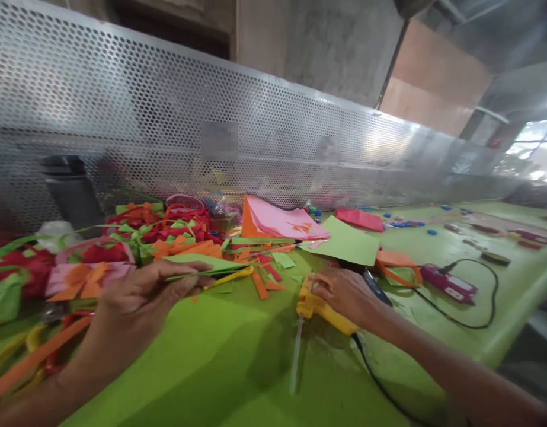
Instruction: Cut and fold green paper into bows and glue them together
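My left hand pinches a folded green paper piece with a yellow strip under it, held just above the green table. My right hand is closed on a yellow glue gun that rests on the table. A clear glue stick juts from the gun's back toward me. Its black cord runs off to the lower right.
Heaps of red, orange, pink and green paper scraps lie at the left. A stack of pink sheets, a green sheet, orange-handled scissors and a pink device lie behind. A perforated metal screen closes the back.
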Demonstrator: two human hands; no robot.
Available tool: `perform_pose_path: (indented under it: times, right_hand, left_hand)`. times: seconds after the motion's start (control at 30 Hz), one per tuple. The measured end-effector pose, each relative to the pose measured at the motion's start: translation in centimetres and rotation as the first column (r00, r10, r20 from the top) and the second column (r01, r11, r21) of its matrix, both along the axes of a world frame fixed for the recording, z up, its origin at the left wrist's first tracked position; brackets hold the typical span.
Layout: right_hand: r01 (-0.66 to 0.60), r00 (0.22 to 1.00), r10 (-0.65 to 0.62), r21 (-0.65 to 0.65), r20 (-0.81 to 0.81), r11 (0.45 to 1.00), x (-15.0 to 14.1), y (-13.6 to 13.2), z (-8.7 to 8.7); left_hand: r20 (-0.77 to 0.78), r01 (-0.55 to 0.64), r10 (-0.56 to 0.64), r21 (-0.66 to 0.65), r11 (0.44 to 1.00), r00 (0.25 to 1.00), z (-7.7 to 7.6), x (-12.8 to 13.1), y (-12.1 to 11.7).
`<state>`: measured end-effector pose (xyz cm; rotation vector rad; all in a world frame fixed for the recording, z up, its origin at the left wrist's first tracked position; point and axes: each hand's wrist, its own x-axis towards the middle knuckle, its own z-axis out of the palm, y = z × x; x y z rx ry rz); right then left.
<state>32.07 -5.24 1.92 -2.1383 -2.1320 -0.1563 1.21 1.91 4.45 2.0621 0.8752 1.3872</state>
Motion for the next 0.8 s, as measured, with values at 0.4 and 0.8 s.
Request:
perform_pose_path:
  times: [0.4, 0.8]
  right_hand:
    - [-0.381, 0.921, 0.387, -0.100, 0.048, 0.919, -7.5, 7.1, -0.1]
    - [-0.485, 0.874, 0.486, -0.036, 0.005, 0.874, -12.0, 12.8, -1.1]
  left_hand:
    - [0.124, -0.143, 0.123, 0.166, 0.976, 0.985, 3.8, -1.8, -0.1]
    - [0.264, -0.098, 0.080, 0.058, 0.993, 0.961, 4.8, -3.3, 1.7]
